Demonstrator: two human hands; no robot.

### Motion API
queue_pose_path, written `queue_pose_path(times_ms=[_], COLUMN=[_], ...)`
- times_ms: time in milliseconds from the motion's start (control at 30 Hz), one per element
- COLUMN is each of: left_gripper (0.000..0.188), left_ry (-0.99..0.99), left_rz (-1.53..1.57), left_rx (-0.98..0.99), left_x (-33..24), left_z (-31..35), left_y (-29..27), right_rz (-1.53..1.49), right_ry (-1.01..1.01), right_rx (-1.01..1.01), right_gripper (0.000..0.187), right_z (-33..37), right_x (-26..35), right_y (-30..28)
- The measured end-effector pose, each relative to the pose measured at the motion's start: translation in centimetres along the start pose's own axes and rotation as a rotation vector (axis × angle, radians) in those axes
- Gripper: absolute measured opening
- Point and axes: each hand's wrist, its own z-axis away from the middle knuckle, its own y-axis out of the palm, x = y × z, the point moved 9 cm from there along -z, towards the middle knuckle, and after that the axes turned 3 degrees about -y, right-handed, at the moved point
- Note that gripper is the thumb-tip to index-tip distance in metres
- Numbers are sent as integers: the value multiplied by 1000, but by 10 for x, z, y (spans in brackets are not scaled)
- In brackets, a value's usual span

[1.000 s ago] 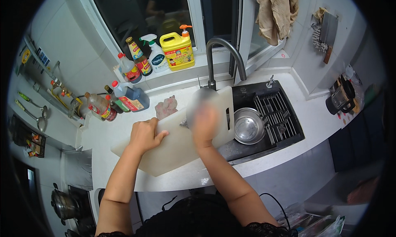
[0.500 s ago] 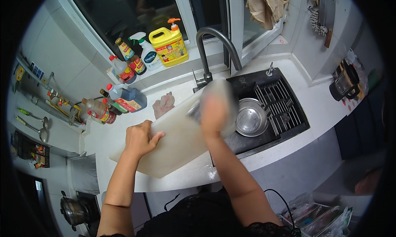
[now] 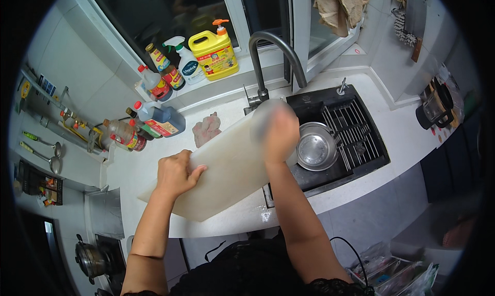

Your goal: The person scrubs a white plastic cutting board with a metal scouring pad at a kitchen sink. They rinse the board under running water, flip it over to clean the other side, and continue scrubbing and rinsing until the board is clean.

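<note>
A large white cutting board stands tilted, its left end over the countertop and its right end at the sink, below the faucet. My left hand grips its upper left edge, thumb on the near face and fingers over the edge. At the board's right end is my right hand, smeared by motion. A blurred greyish thing shows under its fingers, too smeared to name. Beside that hand, a round steel bowl sits in the black sink. The grey faucet arches above.
A crumpled pinkish cloth lies behind the board. A yellow detergent jug, a spray bottle and several sauce bottles line the windowsill and left counter. A metal rack covers the sink's right part. A glass jug stands far right.
My right hand has moved a little to the right along the board, with the greyish blur under it. My left hand keeps its grip. The whole view has shifted slightly.
</note>
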Motion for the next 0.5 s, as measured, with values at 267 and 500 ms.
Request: queue_pose_path(times_ms=[267,500], left_gripper=[44,44], left_ry=[-27,8], left_rz=[6,-23], left_rx=[45,11], left_x=[5,-2], left_z=[-5,-5], left_y=[6,3], right_rz=[-69,-7], right_ry=[-238,-39], right_rx=[263,-55], right_gripper=[10,15], right_z=[60,-3], right_x=[62,7], right_y=[22,-1])
